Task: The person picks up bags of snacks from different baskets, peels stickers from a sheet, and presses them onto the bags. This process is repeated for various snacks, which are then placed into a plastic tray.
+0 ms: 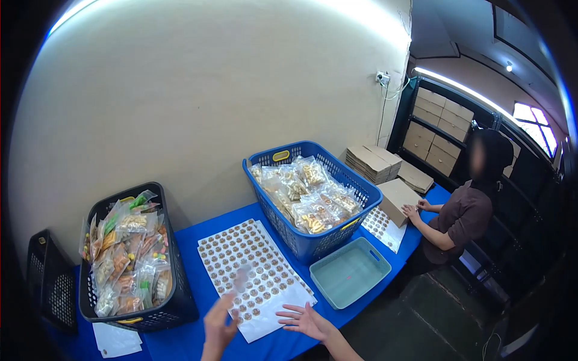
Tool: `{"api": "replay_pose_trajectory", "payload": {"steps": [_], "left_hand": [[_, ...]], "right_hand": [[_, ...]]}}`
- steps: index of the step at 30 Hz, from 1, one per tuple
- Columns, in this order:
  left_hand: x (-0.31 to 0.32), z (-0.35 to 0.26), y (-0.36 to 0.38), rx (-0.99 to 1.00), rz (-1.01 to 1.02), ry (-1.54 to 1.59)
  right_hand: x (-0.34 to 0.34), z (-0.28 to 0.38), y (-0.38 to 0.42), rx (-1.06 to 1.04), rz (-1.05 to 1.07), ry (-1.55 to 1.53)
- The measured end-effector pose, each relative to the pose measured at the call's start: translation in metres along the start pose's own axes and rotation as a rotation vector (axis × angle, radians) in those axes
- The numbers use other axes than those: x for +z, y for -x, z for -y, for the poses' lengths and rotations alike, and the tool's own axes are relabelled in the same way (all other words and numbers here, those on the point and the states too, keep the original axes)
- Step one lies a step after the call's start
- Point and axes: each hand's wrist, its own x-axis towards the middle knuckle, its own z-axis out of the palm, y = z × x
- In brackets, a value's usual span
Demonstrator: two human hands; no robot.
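Head view: nearest, the left hand (218, 325) is raised over the sticker sheets (265, 274), with a pale, blurred piece (242, 277) by its fingertips; whether it is pinched, I cannot tell. The right hand (310, 323) has its fingers spread over the sheets' lower right corner. These sheets lie on a blue table (186, 240) between a dark basket (180, 301) and a blue basket (325, 248), both loaded with packets. A green tray (349, 274) sits just beside the blue one. Farther off, a person (463, 222) touches a cardboard box (397, 201).
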Motion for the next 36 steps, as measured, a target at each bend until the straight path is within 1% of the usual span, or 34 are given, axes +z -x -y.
{"api": "replay_pose_trajectory", "payload": {"steps": [1,2,3,4,6,7,9,10,11,12,14,15,16,18,20,21,24,25,28,29,30,31,32,33,34,35,36], "left_hand": [[0.012,-0.01,0.006,-0.023,0.13,0.108],[0.024,-0.016,0.015,-0.006,0.263,0.17],[0.035,-0.023,0.028,0.021,0.348,0.235],[0.04,-0.033,0.034,0.062,0.438,0.32],[0.044,-0.049,0.044,0.127,0.481,0.315],[0.045,-0.048,0.047,0.123,0.476,0.316],[0.045,-0.043,0.054,0.11,0.473,0.323],[0.047,-0.036,0.06,-0.02,0.418,0.378],[0.051,-0.027,0.066,-0.153,0.358,0.427],[0.058,-0.019,0.073,-0.291,0.292,0.47],[0.07,-0.01,0.075,-0.702,0.198,1.004],[0.07,-0.006,0.069,-0.717,0.279,1.087],[0.068,-0.014,0.06,-0.801,0.241,1.078],[0.056,-0.029,0.043,-0.981,0.405,1.128],[0.075,-0.014,0.064,-1.0,0.218,1.117],[0.074,-0.008,0.071,-1.017,0.214,1.107],[0.049,0.002,0.094,-1.086,0.346,1.044],[0.048,0.003,0.108,-1.081,0.271,1.016],[0.034,0.012,0.145,-1.168,0.114,1.029],[0.021,0.009,0.144,-1.199,0.005,1.096],[0.006,0.007,0.139,-1.222,-0.113,1.076],[-0.002,0.014,0.147,-1.198,-0.193,1.06],[-0.011,0.023,0.156,-1.168,-0.276,1.042],[-0.023,0.025,0.156,-1.156,-0.352,0.998],[-0.037,0.022,0.152,-1.141,-0.426,0.954],[-0.051,0.013,0.14,-1.117,-0.521,0.939],[-0.06,0.015,0.146,-1.131,-0.537,0.976]], "right_hand": [[-0.005,-0.002,-0.003,0.054,0.053,-0.048],[-0.01,-0.003,-0.008,0.107,0.107,-0.093],[-0.018,0.0,-0.013,0.161,0.162,-0.134],[-0.039,-0.004,-0.017,0.165,0.202,-0.189],[-0.086,-0.019,-0.017,0.169,0.285,-0.3],[-0.064,-0.011,-0.005,0.181,-0.083,0.012],[-0.069,-0.008,0.004,0.13,-0.122,0.147],[-0.071,-0.007,0.007,0.11,-0.141,0.215],[-0.069,-0.003,0.006,0.009,-0.055,0.213],[-0.062,0.002,0.005,-0.055,-0.04,0.241],[-0.033,0.008,0.003,-0.111,-0.062,0.309],[-0.014,0.01,0.001,-0.075,-0.043,0.364],[0.0,0.007,-0.004,-0.037,-0.022,0.415],[-0.004,-0.015,-0.02,0.042,0.017,0.604],[-0.007,-0.036,-0.032,0.113,0.063,0.734],[-0.002,-0.044,-0.035,0.067,0.051,0.723],[-0.009,-0.067,-0.04,0.132,0.012,0.772],[-0.012,-0.077,-0.041,0.185,0.027,0.798],[-0.027,-0.104,-0.055,0.35,0.129,0.837],[-0.035,-0.108,-0.065,0.428,0.182,0.768],[-0.057,-0.115,-0.078,0.528,0.157,0.642],[-0.074,-0.12,-0.093,0.499,0.139,0.672],[-0.074,-0.118,-0.106,0.42,0.043,0.884],[-0.111,-0.131,-0.127,0.293,-0.061,1.054],[-0.123,-0.136,-0.14,0.098,-0.257,1.357],[-0.157,-0.146,-0.159,-0.262,-0.321,1.742],[-0.169,-0.143,-0.167,-0.413,-0.312,1.747]]}}
